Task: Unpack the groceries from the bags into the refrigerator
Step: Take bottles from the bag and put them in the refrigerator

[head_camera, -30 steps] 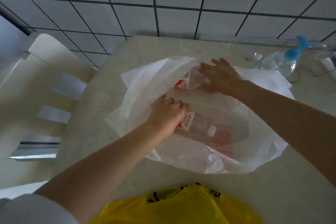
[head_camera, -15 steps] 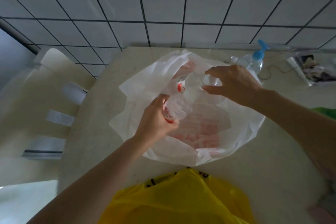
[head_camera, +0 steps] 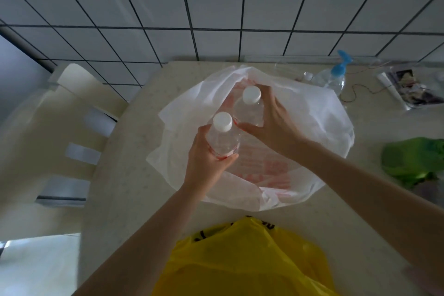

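— Bottles first: where are the two of them?

— Both upright over the open mouth of the white bag (head_camera: 319, 122), which lies spread on the beige table (head_camera: 125, 175). The near bottle (head_camera: 222, 138) is in the left hand (head_camera: 206, 166); the far bottle (head_camera: 249, 108) is in the right hand (head_camera: 276, 125). Each is clear plastic with a white cap facing the camera, and the two stand just beside each other, the bodies close to touching.

— How do the fingers sit on them?

— The left hand's fingers curl round the near bottle's body from the left and below, and the thumb (head_camera: 228, 158) crosses under it at the red label band; the cap and shoulder stand clear above the grip. The right hand wraps the far bottle from the right, fingers reaching up beside the cap and the thumb pressed against the lower left side of the body. Neither hand is slack; each has its bottle firmly enclosed.

— Anything else on the table?

— A yellow bag (head_camera: 240, 262) at the near edge, a green bag (head_camera: 413, 158) at the right, and a clear spray bottle (head_camera: 334, 79) with a blue nozzle behind the white bag, near the tiled wall (head_camera: 216, 2). A cream chair (head_camera: 55, 127) stands to the left of the table.
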